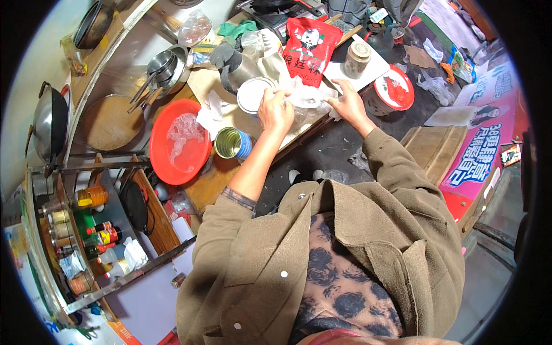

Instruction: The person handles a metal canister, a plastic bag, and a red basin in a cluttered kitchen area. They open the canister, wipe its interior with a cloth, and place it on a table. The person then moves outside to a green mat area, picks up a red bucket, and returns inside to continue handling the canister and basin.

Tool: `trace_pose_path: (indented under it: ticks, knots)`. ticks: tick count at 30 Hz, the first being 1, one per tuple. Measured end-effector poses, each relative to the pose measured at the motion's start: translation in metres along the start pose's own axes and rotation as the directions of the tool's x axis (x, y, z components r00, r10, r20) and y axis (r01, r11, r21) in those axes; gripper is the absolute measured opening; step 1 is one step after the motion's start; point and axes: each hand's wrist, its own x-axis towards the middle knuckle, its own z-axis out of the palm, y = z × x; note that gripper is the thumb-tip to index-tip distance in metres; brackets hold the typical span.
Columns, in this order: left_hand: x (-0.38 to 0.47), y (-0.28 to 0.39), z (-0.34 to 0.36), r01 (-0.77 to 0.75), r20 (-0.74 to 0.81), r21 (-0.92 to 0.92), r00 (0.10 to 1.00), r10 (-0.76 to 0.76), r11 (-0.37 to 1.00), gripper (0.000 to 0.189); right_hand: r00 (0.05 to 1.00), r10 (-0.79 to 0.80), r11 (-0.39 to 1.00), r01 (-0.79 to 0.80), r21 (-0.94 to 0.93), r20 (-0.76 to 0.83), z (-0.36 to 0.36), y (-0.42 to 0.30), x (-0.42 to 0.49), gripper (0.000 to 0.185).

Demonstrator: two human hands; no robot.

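Note:
My left hand [276, 110] is closed on one side of a crumpled clear plastic bag [306, 97], above the near edge of the table. On the bag's other side, my right hand [348, 105] has thumb and fingers spread, and its thumb touches or nearly touches the plastic. A white round lid or lidded can [254, 95] lies just left of my left hand. Nearer to me an open metal can [228, 143] with a blue outside shows its bare inner wall. Behind the bag stands a red printed pouch [305, 51]. A lidded jar [357, 58] stands on a white board.
A red basin [181, 142] with suds is left of the can. Grey metal pitchers [237, 69] crowd the table behind the white lid. A lidded bucket [393, 88] stands right of the table. Shelves with bottles [92, 196] are at left, and cardboard boxes [435, 148] at right.

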Motion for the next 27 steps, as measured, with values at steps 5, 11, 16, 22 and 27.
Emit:
trace_pose_path:
  ticks: [5, 11, 16, 22, 27]
  knots:
    - [0.001, -0.009, -0.001, 0.152, 0.066, -0.294, 0.988, -0.139, 0.943, 0.019, 0.940, 0.027, 0.987, 0.028, -0.155, 0.340, 0.006, -0.039, 0.028, 0.043]
    - [0.001, -0.009, -0.016, 0.180, 0.162, -0.176, 0.975, -0.152, 0.968, 0.037, 0.959, 0.246, 0.918, -0.277, 0.284, 0.139, -0.001, -0.013, 0.039, 0.023]
    - [0.004, -0.008, -0.033, 0.314, 0.193, -0.086, 0.936, -0.293, 0.946, 0.024, 0.938, 0.295, 0.937, -0.321, 0.136, 0.180, -0.026, -0.001, 0.032, 0.028]
    - [-0.002, -0.001, -0.041, 0.184, 0.097, -0.493, 0.983, -0.156, 0.850, 0.018, 0.924, 0.287, 0.950, -0.309, 0.051, 0.252, -0.049, -0.001, 0.041, 0.032]
    - [0.000, 0.010, -0.067, 0.338, 0.239, -0.745, 0.940, -0.243, 0.576, 0.015, 0.890, 0.299, 0.953, -0.298, -0.055, 0.346, -0.064, 0.004, 0.059, 0.037]
